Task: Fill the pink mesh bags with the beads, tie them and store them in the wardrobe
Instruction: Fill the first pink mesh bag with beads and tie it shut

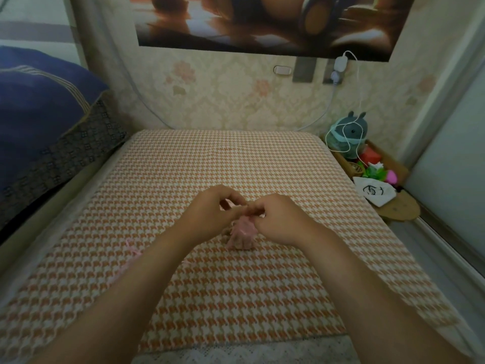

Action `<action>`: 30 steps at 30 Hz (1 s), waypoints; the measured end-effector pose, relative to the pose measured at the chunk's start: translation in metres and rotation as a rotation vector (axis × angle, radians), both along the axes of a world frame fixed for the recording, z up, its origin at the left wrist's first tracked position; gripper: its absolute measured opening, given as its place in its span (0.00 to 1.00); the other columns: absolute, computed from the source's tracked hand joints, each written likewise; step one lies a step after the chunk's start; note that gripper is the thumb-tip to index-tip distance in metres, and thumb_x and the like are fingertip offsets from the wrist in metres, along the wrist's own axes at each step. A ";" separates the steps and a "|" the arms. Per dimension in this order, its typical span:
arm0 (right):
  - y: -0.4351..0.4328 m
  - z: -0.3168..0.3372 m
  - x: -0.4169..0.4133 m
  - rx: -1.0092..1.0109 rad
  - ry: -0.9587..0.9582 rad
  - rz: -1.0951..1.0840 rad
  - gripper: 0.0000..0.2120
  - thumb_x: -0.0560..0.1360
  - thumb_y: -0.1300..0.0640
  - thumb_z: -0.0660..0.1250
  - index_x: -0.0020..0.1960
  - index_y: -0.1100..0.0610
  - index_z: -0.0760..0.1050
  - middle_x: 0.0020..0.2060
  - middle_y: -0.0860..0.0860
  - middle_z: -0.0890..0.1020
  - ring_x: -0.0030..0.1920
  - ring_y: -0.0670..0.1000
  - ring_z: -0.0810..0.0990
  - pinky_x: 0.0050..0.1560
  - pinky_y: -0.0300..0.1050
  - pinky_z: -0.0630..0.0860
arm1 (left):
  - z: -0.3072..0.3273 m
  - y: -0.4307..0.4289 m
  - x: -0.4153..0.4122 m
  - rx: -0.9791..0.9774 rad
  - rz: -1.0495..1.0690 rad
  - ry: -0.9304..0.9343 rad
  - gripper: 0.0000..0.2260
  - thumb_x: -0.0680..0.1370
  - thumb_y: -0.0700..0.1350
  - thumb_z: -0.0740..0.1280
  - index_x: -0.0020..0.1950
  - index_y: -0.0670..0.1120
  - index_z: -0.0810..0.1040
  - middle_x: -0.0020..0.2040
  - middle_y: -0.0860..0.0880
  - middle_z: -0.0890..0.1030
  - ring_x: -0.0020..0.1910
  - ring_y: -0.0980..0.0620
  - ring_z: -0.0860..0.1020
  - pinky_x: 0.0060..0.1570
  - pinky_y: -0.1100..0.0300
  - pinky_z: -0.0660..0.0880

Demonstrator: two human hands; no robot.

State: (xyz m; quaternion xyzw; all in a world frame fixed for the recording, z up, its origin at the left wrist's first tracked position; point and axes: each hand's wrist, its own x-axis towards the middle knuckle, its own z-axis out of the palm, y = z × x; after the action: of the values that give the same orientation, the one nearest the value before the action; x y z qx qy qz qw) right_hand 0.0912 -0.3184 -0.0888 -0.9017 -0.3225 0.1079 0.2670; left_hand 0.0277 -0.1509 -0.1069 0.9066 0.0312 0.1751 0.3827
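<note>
Pinching the gathered neck of the pink mesh bag with curled fingers of both the left hand and right hand, with its pouch sitting just below the fingertips, seemingly soft, light and floppy, so best gripped at the drawstring top.

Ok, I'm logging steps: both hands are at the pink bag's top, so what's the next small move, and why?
Probably pull the hands apart to tighten the tie. The left hand and right hand both pinch at the neck of the pink mesh bag, which sits bulging on the checked mat, so it looks filled. Any knot is hidden from view.
</note>
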 end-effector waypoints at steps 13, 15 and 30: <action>0.004 -0.004 -0.001 0.055 -0.027 -0.004 0.11 0.79 0.56 0.66 0.57 0.48 0.84 0.57 0.44 0.85 0.55 0.45 0.82 0.59 0.49 0.80 | -0.060 0.049 0.026 0.297 0.093 0.134 0.14 0.75 0.38 0.69 0.60 0.46 0.82 0.58 0.47 0.83 0.57 0.48 0.79 0.61 0.59 0.73; 0.004 -0.005 -0.001 0.060 -0.027 0.001 0.11 0.79 0.56 0.66 0.57 0.49 0.84 0.57 0.44 0.84 0.57 0.44 0.81 0.60 0.46 0.79 | -0.064 0.050 0.027 0.303 0.094 0.128 0.12 0.75 0.39 0.69 0.57 0.47 0.84 0.54 0.48 0.84 0.54 0.49 0.80 0.57 0.62 0.73; 0.000 0.000 -0.003 0.005 -0.039 0.008 0.11 0.77 0.55 0.65 0.56 0.49 0.84 0.51 0.46 0.86 0.50 0.47 0.82 0.53 0.46 0.80 | 0.011 -0.003 0.006 -0.169 -0.006 -0.071 0.04 0.72 0.43 0.75 0.45 0.48 0.83 0.40 0.56 0.83 0.36 0.64 0.79 0.39 0.71 0.74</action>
State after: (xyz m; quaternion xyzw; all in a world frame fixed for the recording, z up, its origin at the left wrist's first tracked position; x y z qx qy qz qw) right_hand 0.0881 -0.3185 -0.0885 -0.9016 -0.3317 0.0907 0.2624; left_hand 0.0341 -0.1542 -0.0959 0.8644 0.0294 0.2030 0.4591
